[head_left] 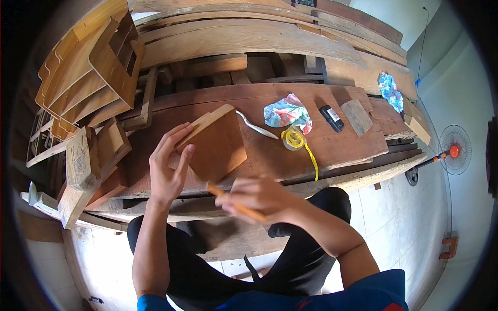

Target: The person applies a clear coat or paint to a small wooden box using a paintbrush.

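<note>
My left hand [171, 158] grips the upper left edge of a brown wooden block [220, 147], which stands tilted on the reddish-brown plank [140, 155] in front of me. The thumb is on its near side and the fingers lie along the top edge. My right hand [259, 199], blurred by motion, is closed around a thin orange-brown stick [215, 189] whose end points toward the block's lower edge. Just behind the block lies a white, slim-handled tool [257, 128], its far end partly hidden by the block.
On the plank lie a crumpled floral cloth [288, 114], a yellow coiled tape [294, 139], a black labelled container [332, 118] and a flat wood offcut [356, 117]. A wooden shelf unit [93, 67] stands left, above stacked wood pieces [85, 160]. Long boards [233, 41] lie behind; a fan [454, 151] stands right.
</note>
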Available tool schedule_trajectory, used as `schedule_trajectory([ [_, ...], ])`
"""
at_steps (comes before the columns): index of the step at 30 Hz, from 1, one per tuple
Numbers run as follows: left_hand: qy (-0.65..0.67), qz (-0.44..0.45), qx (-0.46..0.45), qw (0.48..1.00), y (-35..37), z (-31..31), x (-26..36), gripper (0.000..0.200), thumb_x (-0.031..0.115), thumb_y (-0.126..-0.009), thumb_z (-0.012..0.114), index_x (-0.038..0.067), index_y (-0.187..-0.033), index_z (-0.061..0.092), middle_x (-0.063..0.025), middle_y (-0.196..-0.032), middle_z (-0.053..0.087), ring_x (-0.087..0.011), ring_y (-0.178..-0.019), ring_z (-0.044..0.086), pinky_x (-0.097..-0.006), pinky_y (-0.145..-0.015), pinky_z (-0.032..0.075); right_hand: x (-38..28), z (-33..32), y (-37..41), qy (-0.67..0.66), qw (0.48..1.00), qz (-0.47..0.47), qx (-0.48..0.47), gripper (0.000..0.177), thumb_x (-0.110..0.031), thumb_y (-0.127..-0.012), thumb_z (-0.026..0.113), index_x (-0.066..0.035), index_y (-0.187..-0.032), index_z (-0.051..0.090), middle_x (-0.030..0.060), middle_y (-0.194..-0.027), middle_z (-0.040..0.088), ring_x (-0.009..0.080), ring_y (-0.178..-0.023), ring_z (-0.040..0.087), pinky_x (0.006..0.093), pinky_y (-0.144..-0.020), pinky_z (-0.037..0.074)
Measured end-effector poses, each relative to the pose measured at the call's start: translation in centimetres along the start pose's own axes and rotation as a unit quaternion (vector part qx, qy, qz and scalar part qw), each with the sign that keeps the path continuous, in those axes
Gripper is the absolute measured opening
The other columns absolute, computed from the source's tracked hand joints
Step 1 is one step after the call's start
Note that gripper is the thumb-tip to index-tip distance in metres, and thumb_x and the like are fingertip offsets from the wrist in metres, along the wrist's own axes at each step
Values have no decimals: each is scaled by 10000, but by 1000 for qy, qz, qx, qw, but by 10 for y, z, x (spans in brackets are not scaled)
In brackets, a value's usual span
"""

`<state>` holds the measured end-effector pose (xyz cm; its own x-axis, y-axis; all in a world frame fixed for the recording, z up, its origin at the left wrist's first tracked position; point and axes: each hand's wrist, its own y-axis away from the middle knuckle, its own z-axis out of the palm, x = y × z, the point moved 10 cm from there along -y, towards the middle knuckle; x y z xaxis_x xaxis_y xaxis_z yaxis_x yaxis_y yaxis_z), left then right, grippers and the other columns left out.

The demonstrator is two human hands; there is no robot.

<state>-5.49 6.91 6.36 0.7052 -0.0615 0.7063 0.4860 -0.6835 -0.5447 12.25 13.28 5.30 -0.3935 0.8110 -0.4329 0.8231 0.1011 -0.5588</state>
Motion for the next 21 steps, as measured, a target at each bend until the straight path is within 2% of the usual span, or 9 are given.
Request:
schedule_trajectory([
  [2,-11,14,-4,1000,2,0,3,333,118,-1012,706,-22,-1314,701,-188,-1372,685,-270,-1235,689,-339,-999,551,19,-31,-1,-33,996,30,82,266,-58,-912,731,-116,-1171,729,38,-808,694,200,-714,683,346,-633,558],
  [5,9,-17,-1,1000,2,0,-1,332,116,-1012,704,-22,-1314,700,-189,-1374,684,-280,-1242,685,-347,-1015,543,18,-59,-3,30,987,65,145,278,-43,-910,723,-105,-1181,726,43,-815,696,191,-712,680,342,-631,548],
  [6,20,-33,1,999,2,0,-3,332,114,-1011,705,-22,-1313,700,-190,-1373,684,-286,-1246,683,-354,-1027,537,16,-42,-3,-6,992,23,124,268,-55,-920,722,-99,-1185,721,46,-800,685,210,-716,681,360,-631,547],
  [9,32,-52,2,998,0,-2,-9,337,113,-1008,708,-23,-1316,698,-190,-1375,682,-293,-1255,678,-363,-1042,530,3,28,10,19,997,2,-77,253,-124,-946,723,-121,-1199,725,40,-790,680,217,-726,681,373,-633,558],
  [10,35,-55,1,998,1,-1,-11,339,113,-1007,709,-22,-1318,697,-190,-1376,682,-293,-1258,677,-365,-1043,530,4,34,11,-11,993,20,-119,246,-136,-953,719,-131,-1199,731,33,-797,685,200,-722,682,361,-610,557],
  [13,-14,16,-8,1000,2,1,1,340,111,-1015,703,-22,-1327,694,-188,-1380,680,-263,-1242,681,-335,-989,557,12,-18,-1,17,999,24,22,251,-112,-938,728,-123,-1189,735,36,-800,687,193,-705,671,349,-594,545],
  [14,-8,10,-7,1000,3,0,1,339,107,-1015,701,-22,-1329,693,-188,-1379,680,-264,-1242,681,-335,-989,557,21,-35,0,-33,993,22,113,265,-87,-919,739,-117,-1182,738,46,-812,695,187,-680,652,347,-595,535],
  [17,7,-5,-2,1000,2,1,1,339,93,-1012,699,-22,-1331,693,-190,-1378,681,-271,-1243,681,-339,-998,552,13,-52,-5,22,987,41,155,223,-116,-946,722,-149,-1167,722,46,-842,731,203,-729,718,370,-621,578],
  [21,34,-34,2,999,0,0,-7,346,87,-1005,706,-22,-1333,692,-192,-1378,680,-286,-1249,678,-353,-1025,540,5,26,9,-22,996,22,-85,250,-112,-951,718,-136,-1199,725,62,-854,734,218,-736,724,381,-638,583],
])
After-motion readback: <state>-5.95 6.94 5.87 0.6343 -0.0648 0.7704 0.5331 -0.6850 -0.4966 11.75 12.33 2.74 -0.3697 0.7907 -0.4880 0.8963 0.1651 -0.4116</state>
